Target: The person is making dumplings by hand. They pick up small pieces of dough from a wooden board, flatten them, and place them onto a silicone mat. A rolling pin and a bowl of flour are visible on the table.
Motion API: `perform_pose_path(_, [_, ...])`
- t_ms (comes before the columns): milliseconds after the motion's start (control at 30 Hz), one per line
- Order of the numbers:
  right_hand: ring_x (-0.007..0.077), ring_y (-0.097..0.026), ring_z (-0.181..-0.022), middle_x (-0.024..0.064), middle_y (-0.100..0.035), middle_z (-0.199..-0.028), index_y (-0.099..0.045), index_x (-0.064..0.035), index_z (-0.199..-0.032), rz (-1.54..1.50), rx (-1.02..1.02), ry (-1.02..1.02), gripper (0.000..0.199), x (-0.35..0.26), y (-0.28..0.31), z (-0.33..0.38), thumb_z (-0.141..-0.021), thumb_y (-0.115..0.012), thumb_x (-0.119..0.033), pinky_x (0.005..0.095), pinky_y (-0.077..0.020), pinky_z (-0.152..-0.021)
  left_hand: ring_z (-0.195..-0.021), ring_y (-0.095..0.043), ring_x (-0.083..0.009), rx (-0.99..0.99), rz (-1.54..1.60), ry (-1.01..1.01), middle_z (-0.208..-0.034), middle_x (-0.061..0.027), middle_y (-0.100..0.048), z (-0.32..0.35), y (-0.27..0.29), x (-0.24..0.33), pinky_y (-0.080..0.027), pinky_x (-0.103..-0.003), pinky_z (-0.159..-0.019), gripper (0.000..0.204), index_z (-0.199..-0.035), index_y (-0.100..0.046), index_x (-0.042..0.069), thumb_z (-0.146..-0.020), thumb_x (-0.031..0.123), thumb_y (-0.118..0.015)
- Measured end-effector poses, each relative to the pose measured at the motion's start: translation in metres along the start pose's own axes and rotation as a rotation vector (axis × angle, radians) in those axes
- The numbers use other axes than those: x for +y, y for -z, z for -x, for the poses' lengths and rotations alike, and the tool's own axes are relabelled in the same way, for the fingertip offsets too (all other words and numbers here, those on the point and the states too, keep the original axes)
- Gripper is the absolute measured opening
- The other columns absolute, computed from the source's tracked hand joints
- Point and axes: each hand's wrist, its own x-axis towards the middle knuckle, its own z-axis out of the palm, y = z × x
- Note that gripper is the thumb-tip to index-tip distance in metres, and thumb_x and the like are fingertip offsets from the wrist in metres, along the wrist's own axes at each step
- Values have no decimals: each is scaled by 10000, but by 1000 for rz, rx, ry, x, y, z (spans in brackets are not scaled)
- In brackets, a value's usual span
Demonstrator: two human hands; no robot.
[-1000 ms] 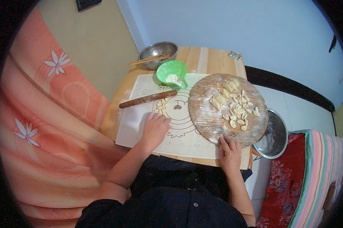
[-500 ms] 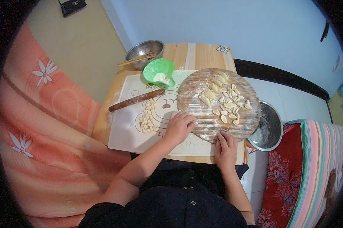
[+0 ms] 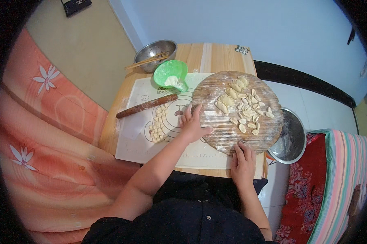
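My right hand [image 3: 243, 164] is at the near rim of the round slatted board [image 3: 218, 132]; can't tell if it's pinching. Left hand [image 3: 192, 126] open, thumb and fingers splayed at its left edge. Board, carrying dumplings [image 3: 223, 105] and flattened dough pieces [image 3: 248, 110], overlaps the mat [image 3: 130, 142] and juts past the table [image 3: 193, 57] on the right. Blue wall [image 3: 208, 20] beyond. Vs half a second ago: left fingers spread and farther up the rim; right unchanged. Board partly hides the steel basin [image 3: 297, 142]; black bag [image 3: 74, 6] cut off by the frame.
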Motion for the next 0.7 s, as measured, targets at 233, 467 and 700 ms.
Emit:
perform_pose_path(233, [351,-567,-1131,137,-615,-1212,-637,-13,-1168,0,-14,-10,322,-1,0,-1,-847,-630,-39,446,-460,-986,-1502,-22,-378,-59,-37,59,-1605,-210,-36,-25,5,1,4,-557,-1195,1174,-1574,-102,219,-694,540,-810])
perform_pose_path(467, [351,-572,-1082,131,-630,-1172,-651,-25,-1164,-32,22,-4,310,0,-1,-2,-854,-633,-34,436,-475,-948,-1474,-154,-357,134,251,-16,-1578,-165,-192,-36,-3,-12,-80,-574,-1175,893,-1478,-360,218,-749,500,-790])
perform_pose_path(700, [352,-567,-1085,133,-628,-1172,-653,-28,-1168,-17,18,-16,317,-2,2,-2,-851,-630,-34,434,-471,-949,-1042,-588,-292,237,292,-274,-1063,-83,-648,-13,1,-16,-452,-426,-896,238,-889,-702,84,-841,312,-749])
